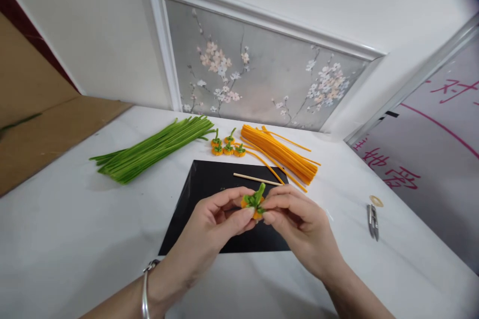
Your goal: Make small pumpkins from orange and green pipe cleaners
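Note:
Between my hands is a small pipe-cleaner pumpkin [257, 202], orange with green leaves and an upright green stem. My left hand [228, 217] grips its left side between thumb and fingers. On the other side, the thumb and fingertips of my right hand [294, 217] pinch its green leaf part. Both hands are held over a black mat [187, 209]. A thin wooden stick [254, 178] lies on the mat just beyond them. Several similar finished pumpkins [228, 148] stand grouped behind the mat.
A bundle of green pipe cleaners [157, 149] lies at the back left, with orange pipe cleaners [284, 154] at the back right, some loose. Thread snips [373, 222] and a pale ring [376, 201] rest on the right of the white table [93, 239]. A cardboard sheet [56, 129] borders the left.

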`<state>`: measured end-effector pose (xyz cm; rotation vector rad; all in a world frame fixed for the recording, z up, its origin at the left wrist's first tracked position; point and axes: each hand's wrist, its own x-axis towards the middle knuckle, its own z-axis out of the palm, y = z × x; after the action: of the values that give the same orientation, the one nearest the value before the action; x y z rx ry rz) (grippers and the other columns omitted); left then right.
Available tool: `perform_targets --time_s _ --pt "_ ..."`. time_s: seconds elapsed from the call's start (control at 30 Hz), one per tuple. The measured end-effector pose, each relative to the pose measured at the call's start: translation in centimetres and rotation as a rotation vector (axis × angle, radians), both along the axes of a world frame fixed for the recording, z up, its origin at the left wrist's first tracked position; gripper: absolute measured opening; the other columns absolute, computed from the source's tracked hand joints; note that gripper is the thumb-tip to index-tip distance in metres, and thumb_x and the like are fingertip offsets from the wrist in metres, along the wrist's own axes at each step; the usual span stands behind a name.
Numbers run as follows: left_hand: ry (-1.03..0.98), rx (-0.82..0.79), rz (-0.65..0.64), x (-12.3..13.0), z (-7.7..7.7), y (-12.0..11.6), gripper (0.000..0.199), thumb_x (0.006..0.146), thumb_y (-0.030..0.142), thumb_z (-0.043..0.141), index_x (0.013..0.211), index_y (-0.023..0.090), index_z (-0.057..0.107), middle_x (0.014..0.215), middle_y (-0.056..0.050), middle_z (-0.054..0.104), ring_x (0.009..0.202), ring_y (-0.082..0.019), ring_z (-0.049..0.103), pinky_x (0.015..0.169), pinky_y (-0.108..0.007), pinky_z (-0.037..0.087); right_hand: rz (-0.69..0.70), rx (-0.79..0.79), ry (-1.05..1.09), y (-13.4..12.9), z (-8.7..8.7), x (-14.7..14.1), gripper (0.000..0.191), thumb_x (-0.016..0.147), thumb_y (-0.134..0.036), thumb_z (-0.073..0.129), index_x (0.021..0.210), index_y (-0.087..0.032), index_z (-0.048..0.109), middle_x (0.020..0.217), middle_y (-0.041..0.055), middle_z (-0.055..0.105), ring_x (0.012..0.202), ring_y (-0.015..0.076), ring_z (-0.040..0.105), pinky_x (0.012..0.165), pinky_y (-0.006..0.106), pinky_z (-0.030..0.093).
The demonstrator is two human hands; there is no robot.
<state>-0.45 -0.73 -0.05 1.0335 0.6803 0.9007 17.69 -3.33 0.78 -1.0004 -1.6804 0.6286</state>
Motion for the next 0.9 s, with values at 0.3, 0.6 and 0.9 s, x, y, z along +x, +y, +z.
perform_targets --time_s 0.3,0.6,0.9 --pt "-0.021 -0.017 -0.172 -0.4 0.77 0.38 0.025 0.091 0.026 0.059 0.115 0.027 0.052 0.101 -0.002 0.063 0.093 -0.016 0.065 0.085 -0.031 0.054 0.171 -0.35 0.273 0.33 0.18 0.05 0.019 0.086 -0.022 0.064 0.105 -0.024 0.061 0.085 -0.0013 0.06 0.066 0.0082 0.06 0.06 0.019 0.055" --pt "0.06 0.094 -0.181 -0.27 0.52 0.7 0.023 0.092 0.027 0.054 0.115 0.024 0.057 0.109 -0.003 0.061 0.101 -0.016 0.06 0.088 -0.027 0.049 0.124 -0.326 0.178 0.27 0.06 0.53 0.013 0.091 -0.023 0.056 0.103 -0.024 0.061 0.084 -0.0011 0.063 0.063 0.0073 0.061 0.06 0.019 0.055" --pt "0.548 0.54 -0.091 -0.41 0.01 0.54 0.035 0.087 0.013 0.048 0.119 0.024 0.058 0.097 0.0 0.068 0.082 -0.015 0.062 0.072 -0.024 0.049 -0.043 -0.054 -0.286 -0.05 0.25 0.53 0.008 0.088 -0.017 0.058 0.088 -0.021 0.065 0.081 0.0018 0.066 0.071 0.0128 0.062 0.065 0.023 0.052"
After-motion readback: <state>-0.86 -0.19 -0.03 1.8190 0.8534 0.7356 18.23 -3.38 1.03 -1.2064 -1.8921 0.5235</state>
